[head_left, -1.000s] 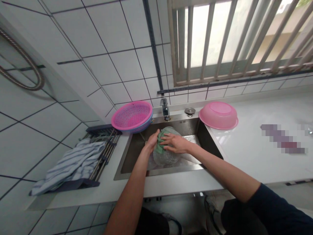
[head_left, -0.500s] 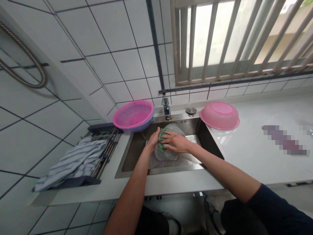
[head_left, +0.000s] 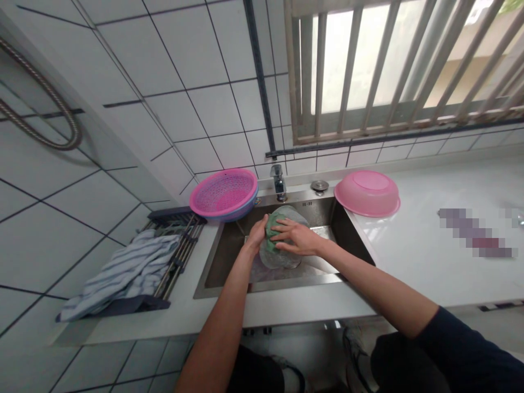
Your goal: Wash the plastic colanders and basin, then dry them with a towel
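Clear, round bowl [head_left: 282,261], glass-like, sits in the middle of the rectangular stainless-steel sink [head_left: 295,281]. Between eight and nine o'clock of that sink, a blue-and-white striped towel [head_left: 126,262] drapes over a metal-barred rack [head_left: 180,267]. Between ten and eleven, a round pink perforated plastic basket [head_left: 225,191] rests on a blue plastic vessel [head_left: 242,209].

At the bowl's nine o'clock edge is the left hand [head_left: 257,236], thumb by a crumpled green cloth [head_left: 269,224]; its fingers are hidden, so I cannot tell its grip. A chrome tap [head_left: 278,183] stands at twelve. The right hand [head_left: 302,239] lies over the cloth, fingers slightly spread. Pressing evenly while steadying the bowl's edge seems wisest, as smooth sides could slip. At two, an upturned pink plastic basin [head_left: 368,192] sits on the white surface [head_left: 413,256].
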{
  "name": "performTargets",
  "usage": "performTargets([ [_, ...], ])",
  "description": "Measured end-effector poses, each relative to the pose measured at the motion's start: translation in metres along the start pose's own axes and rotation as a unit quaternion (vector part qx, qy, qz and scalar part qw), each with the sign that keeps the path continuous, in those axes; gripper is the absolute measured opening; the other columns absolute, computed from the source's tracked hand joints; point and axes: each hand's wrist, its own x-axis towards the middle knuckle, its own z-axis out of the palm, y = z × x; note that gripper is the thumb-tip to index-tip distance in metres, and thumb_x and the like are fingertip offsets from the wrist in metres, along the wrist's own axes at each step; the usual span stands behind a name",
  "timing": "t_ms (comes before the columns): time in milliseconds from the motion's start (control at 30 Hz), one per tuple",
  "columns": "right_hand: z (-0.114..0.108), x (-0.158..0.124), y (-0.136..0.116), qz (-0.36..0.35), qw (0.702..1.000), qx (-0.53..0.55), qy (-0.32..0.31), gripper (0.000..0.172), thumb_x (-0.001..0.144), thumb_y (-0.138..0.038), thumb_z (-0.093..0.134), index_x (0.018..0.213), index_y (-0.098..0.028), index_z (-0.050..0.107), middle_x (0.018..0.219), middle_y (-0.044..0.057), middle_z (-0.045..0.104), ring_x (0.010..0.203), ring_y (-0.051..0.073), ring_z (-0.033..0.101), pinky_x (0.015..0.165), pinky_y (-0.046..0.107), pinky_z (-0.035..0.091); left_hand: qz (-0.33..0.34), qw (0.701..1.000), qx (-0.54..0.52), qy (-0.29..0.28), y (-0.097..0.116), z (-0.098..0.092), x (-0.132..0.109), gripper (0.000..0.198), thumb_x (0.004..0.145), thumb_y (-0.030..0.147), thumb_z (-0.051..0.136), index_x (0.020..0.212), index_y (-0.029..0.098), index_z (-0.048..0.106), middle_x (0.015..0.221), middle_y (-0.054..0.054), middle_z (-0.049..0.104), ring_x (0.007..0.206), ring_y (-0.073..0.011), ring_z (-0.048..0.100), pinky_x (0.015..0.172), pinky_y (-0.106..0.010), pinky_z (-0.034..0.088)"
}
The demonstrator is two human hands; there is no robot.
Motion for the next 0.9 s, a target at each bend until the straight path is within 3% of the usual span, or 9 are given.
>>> performTargets([
  [100, 0.000, 0.002, 0.004, -0.018, 1.000, 0.013, -0.009, 0.035, 0.107, -0.040, 0.061, 0.135, -0.027, 0.078, 0.155, 0.007, 0.064, 0.157, 0.031, 0.046, 0.131, 0.055, 0.036, 0.007, 1.000, 0.007, 0.016, 0.000, 0.001, 0.000, 0.057, 0.086, 0.072, 0.075, 0.098, 0.016, 0.082, 0.097, -0.011, 0.083, 0.091, -0.0266, 0.077, 0.081, -0.032, 0.058],
  [267, -0.019, -0.011, 0.036, 0.097, 0.992, 0.011, 0.077, 0.043, 0.110, -0.041, 0.055, 0.146, -0.023, 0.070, 0.151, 0.013, 0.067, 0.147, 0.030, 0.058, 0.125, 0.053, 0.045, -0.053, 0.998, -0.029, -0.025, 0.002, 0.004, 0.000, 0.058, 0.096, 0.067, 0.065, 0.115, 0.015, 0.080, 0.093, -0.013, 0.082, 0.068, -0.0253, 0.075, 0.071, -0.037, 0.057],
  [333, -0.019, -0.013, 0.033, 0.106, 0.991, 0.004, 0.080, 0.046, 0.109, -0.043, 0.056, 0.147, -0.022, 0.069, 0.152, 0.015, 0.066, 0.147, 0.032, 0.058, 0.124, 0.054, 0.046, -0.052, 0.998, -0.039, -0.018, 0.001, 0.003, 0.000, 0.056, 0.097, 0.066, 0.064, 0.114, 0.015, 0.080, 0.095, -0.013, 0.082, 0.067, -0.0243, 0.074, 0.071, -0.036, 0.057],
  [533, 0.002, -0.002, 0.000, -0.005, 1.000, 0.005, 0.012, 0.035, 0.106, -0.041, 0.064, 0.134, -0.027, 0.078, 0.156, 0.009, 0.063, 0.153, 0.031, 0.051, 0.132, 0.058, 0.034, 0.000, 0.998, -0.045, 0.043, -0.002, 0.001, -0.002, 0.060, 0.082, 0.072, 0.078, 0.098, 0.014, 0.081, 0.100, -0.014, 0.083, 0.097, -0.0300, 0.077, 0.089, -0.038, 0.058],
  [600, -0.001, -0.002, 0.007, 0.010, 0.999, 0.014, 0.029, 0.036, 0.107, -0.040, 0.060, 0.137, -0.026, 0.076, 0.154, 0.009, 0.065, 0.151, 0.030, 0.053, 0.130, 0.058, 0.038, -0.004, 0.998, -0.052, 0.038, -0.001, 0.003, -0.005, 0.059, 0.083, 0.070, 0.078, 0.100, 0.014, 0.080, 0.099, -0.014, 0.083, 0.093, -0.0290, 0.077, 0.087, -0.038, 0.059],
  [767, -0.020, -0.012, 0.036, 0.134, 0.985, 0.011, 0.107, 0.045, 0.110, -0.044, 0.053, 0.146, -0.024, 0.070, 0.147, 0.014, 0.069, 0.142, 0.032, 0.062, 0.122, 0.057, 0.048, -0.067, 0.995, -0.065, -0.030, 0.002, 0.010, -0.008, 0.052, 0.099, 0.060, 0.064, 0.114, 0.013, 0.078, 0.091, -0.015, 0.082, 0.077, -0.0275, 0.077, 0.072, -0.037, 0.060],
  [900, -0.010, -0.007, 0.012, 0.074, 0.996, -0.017, 0.051, 0.044, 0.108, -0.045, 0.057, 0.141, -0.021, 0.074, 0.155, 0.014, 0.063, 0.150, 0.033, 0.054, 0.126, 0.057, 0.043, -0.040, 0.998, -0.051, -0.003, -0.005, 0.009, -0.002, 0.049, 0.095, 0.060, 0.069, 0.108, 0.014, 0.079, 0.095, -0.011, 0.082, 0.083, -0.0261, 0.077, 0.074, -0.034, 0.059],
])
